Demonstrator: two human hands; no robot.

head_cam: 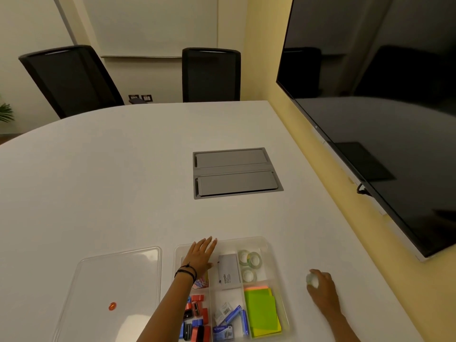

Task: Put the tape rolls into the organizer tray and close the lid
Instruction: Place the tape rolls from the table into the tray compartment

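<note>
While your flat, empty left hand (200,257) steadies the tray (265,243), carry the tape roll (311,279) gripped in your right hand (322,288) leftward into the compartment holding the other rolls (249,264).

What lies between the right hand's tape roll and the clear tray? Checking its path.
Bare white table only, in the head view, between small tape roll and clear plastic organizer tray.

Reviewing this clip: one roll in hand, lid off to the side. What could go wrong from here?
1. The right hand grips a tape roll on the table, apart from the organizer tray. The far-right compartment already holds several tape rolls, so another may sit high and block the lid.
2. The left hand rests flat over the tray's far-left part; leaning could shift the tray.
3. The clear lid lies left of the tray, and the left forearm could knock it.
</note>
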